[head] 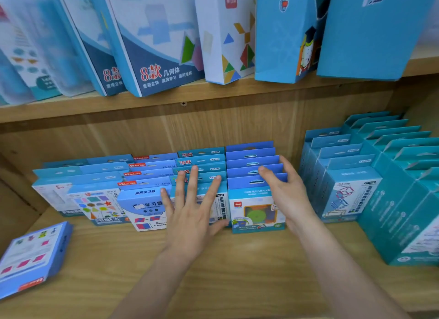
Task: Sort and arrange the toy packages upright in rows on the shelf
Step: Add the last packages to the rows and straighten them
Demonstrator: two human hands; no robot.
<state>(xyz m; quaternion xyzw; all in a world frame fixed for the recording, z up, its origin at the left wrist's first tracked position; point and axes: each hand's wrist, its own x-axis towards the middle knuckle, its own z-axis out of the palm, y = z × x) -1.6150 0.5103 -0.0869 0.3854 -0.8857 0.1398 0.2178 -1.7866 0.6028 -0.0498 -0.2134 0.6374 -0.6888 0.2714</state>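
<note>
Small blue toy packages stand upright in several rows at the back of the wooden shelf (pixel 237 266). My left hand (pixel 190 214) is spread flat, fingers straight, against the front package of the middle row (pixel 219 204). My right hand (pixel 285 190) lies along the right side of the neighbouring row, whose front package (pixel 254 214) shows a green disc; thumb and fingers reach over the tops of that row's hang tabs. One blue package (pixel 33 257) lies flat, apart from the rows, at the near left.
Taller teal boxes (pixel 403 200) stand in rows at the right. Further left, rows front with a shapes package (pixel 99 207) and a white-blue one (pixel 145 209). An upper shelf board (pixel 190 97) carries big leaning boxes (pixel 154 45) overhead.
</note>
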